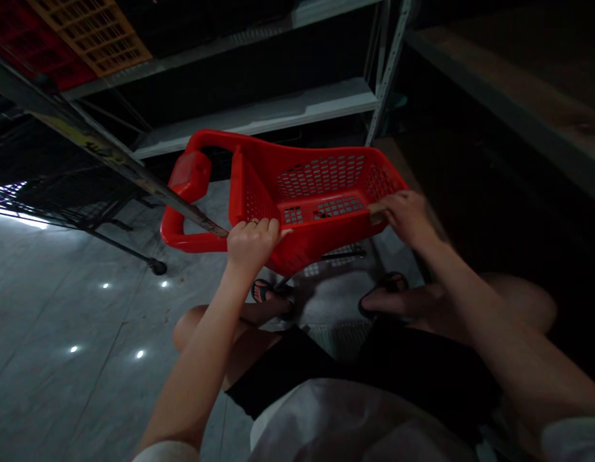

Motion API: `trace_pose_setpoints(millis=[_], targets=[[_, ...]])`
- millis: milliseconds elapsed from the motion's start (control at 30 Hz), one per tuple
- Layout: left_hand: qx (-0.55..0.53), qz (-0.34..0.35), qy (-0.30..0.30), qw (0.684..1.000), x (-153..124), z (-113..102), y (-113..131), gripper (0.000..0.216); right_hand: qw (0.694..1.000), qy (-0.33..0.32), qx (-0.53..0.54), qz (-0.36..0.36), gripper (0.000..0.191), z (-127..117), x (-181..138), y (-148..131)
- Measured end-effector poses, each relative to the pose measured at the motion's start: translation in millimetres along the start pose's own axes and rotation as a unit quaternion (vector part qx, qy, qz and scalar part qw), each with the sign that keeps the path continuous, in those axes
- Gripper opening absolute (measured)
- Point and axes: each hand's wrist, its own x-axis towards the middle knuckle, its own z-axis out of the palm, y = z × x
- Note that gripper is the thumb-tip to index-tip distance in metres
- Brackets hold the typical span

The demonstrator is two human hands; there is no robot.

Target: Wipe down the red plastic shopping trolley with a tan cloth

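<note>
A red plastic basket [321, 179] with perforated walls and a thick red handle loop at its left end hangs tilted above my knees. My left hand [251, 240] is closed over the basket's near rim, close to the handle, with a ring on one finger. My right hand [405, 215] grips the rim at the basket's right end, fingers curled on the edge. The basket looks empty inside. A thin metal rod [133, 170] crosses in front of the handle.
Grey metal shelving [258, 115] stands behind the basket, with an orange crate [92, 32] and a red crate [25, 42] at top left. A dark wire cart [61, 199] stands on the shiny tiled floor at left. A wooden counter [518, 90] runs along the right. My sandalled feet are below the basket.
</note>
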Motion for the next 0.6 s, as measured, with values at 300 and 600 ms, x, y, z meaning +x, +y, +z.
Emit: trace_pose_setpoints(millis=[300,600], targets=[[0.015,-0.014,-0.002,1.0,1,2,10,0.044,0.994,0.08,0.015,0.07,0.043,20,-11,-60],[0.025,0.022,-0.034,0.999,-2,-5,7,0.038,0.997,0.035,0.052,-0.054,0.048,26,15,-181]])
